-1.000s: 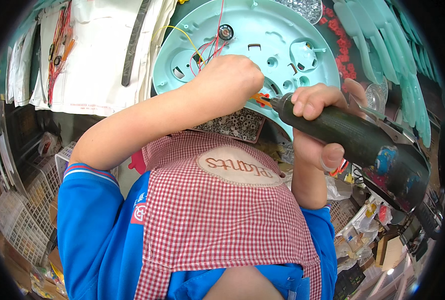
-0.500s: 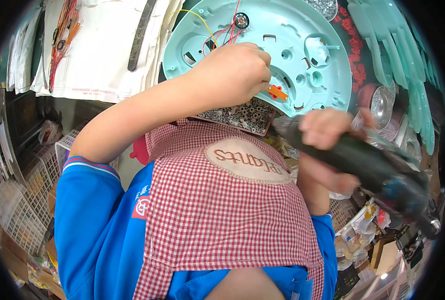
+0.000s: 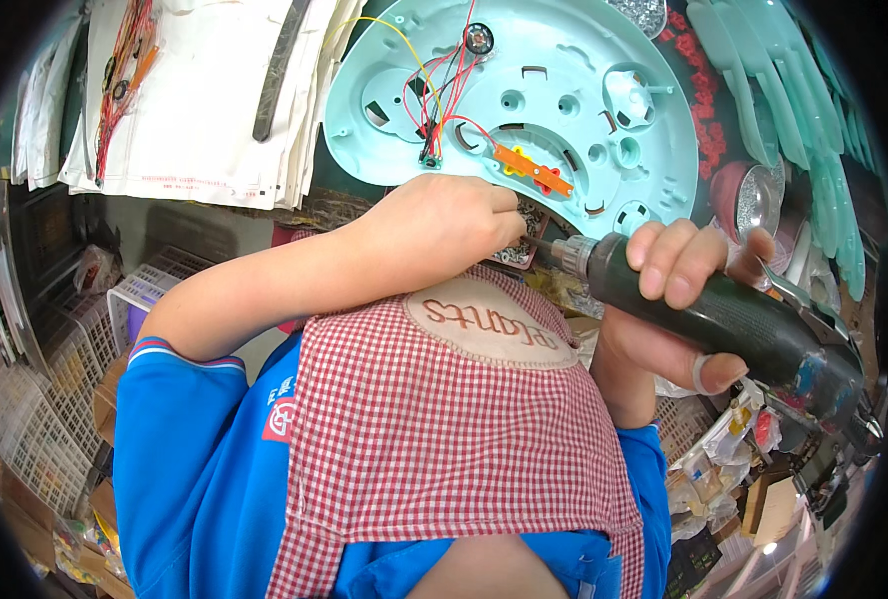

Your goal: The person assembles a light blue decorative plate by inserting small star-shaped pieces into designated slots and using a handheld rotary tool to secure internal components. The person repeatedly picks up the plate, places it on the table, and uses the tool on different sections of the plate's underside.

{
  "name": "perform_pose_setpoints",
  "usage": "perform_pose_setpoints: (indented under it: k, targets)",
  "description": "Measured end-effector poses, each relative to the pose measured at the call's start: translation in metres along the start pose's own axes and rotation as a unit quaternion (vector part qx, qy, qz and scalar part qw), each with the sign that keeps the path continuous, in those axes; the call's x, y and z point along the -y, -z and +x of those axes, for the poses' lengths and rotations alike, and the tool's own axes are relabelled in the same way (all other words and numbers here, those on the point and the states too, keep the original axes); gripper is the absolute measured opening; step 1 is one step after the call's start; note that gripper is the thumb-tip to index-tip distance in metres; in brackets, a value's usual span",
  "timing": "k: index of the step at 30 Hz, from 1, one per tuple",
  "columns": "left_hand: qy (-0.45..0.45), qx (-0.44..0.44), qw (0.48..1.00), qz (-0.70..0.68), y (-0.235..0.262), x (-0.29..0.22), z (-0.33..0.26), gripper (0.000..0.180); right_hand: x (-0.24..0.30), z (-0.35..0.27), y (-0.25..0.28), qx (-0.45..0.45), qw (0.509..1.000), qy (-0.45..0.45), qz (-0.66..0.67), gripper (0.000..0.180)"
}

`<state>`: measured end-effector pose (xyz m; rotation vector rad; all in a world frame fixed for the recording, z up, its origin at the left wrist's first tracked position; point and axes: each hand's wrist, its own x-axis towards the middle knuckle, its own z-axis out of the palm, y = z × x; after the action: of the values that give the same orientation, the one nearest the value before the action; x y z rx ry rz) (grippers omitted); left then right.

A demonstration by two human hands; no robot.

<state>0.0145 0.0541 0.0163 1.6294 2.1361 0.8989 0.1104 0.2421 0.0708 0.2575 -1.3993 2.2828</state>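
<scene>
My right hand [image 3: 683, 290] is wrapped round a black power screwdriver [image 3: 738, 324], whose bit points left. Close by the bit's tip is my left hand [image 3: 459, 218], its fingers closed in a pinch; what they hold, if anything, is hidden. Just beyond both hands lies a turquoise plastic shell [image 3: 549, 95]. On it rest an orange strip [image 3: 534, 170] with yellow and red pieces under it, a round black part [image 3: 479, 39], and red, black and yellow wires. A screw tray [image 3: 514, 250] shows partly behind my left hand.
White sheets [image 3: 204, 100] with a dark bar [image 3: 282, 70] and a wire bundle [image 3: 124, 90] lie on the left. Several turquoise pieces [image 3: 808, 110] stand at the right, past small red parts [image 3: 708, 110] and a bowl [image 3: 758, 200]. White baskets [image 3: 39, 429] are lower left.
My left hand has come down off the shell toward me, uncovering the orange strip and wires. The screwdriver has swung slightly, bringing its bit to my left fingers.
</scene>
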Motion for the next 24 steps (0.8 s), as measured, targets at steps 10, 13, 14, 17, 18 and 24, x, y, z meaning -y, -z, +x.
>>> perform_pose_setpoints:
  k: [10, 13, 14, 17, 18, 24]
  targets:
    - [-0.142, -0.141, 0.972, 0.123, 0.009, 0.004, 0.017, 0.018, 0.004, 0.017, -0.007, 0.003, 1.000, 0.010, 0.020, 0.099]
    - [-0.068, -0.124, 0.983, 0.115, 0.014, 0.006, 0.017, 0.030, -0.003, 0.023, -0.013, -0.024, 0.999, 0.018, -0.016, 0.102]
    - [-0.030, -0.133, 0.986, 0.093, 0.019, 0.008, 0.020, 0.034, -0.006, 0.027, -0.012, -0.022, 0.999, 0.025, -0.030, 0.104]
    - [0.057, -0.075, 0.993, 0.078, 0.030, 0.019, 0.022, 0.044, -0.022, 0.039, -0.004, -0.001, 0.997, 0.051, -0.058, 0.105]
    - [0.062, -0.061, 0.993, 0.080, 0.027, 0.024, 0.023, 0.041, -0.030, 0.043, -0.004, 0.014, 0.997, 0.041, -0.057, 0.104]
    - [0.081, -0.058, 0.993, 0.064, 0.023, 0.029, 0.020, 0.036, -0.048, 0.044, -0.007, 0.048, 0.997, -0.005, -0.057, 0.098]
